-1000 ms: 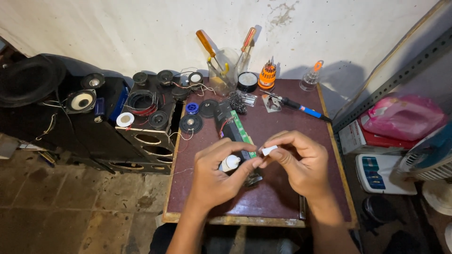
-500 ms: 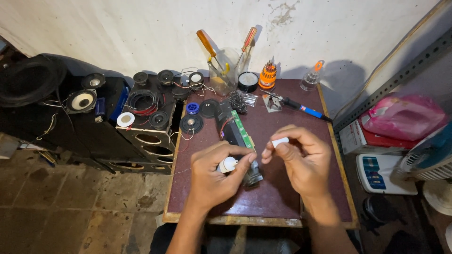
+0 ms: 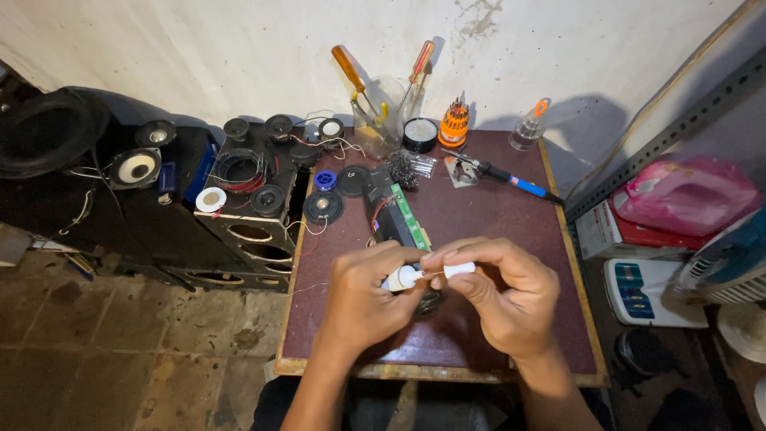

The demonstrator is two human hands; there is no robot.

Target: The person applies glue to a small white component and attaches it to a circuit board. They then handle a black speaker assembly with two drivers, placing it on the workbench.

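Right hand back against left hand, white cap nearing white tube.

On the table, both hands meet near the front edge: the left hand left of the right hand, a small tube between their fingertips. Behind them lies a circuit board. Further back, by the wall, stand a jar of screwdrivers and a bit holder, with a soldering iron to the right. Speakers sit left of the table
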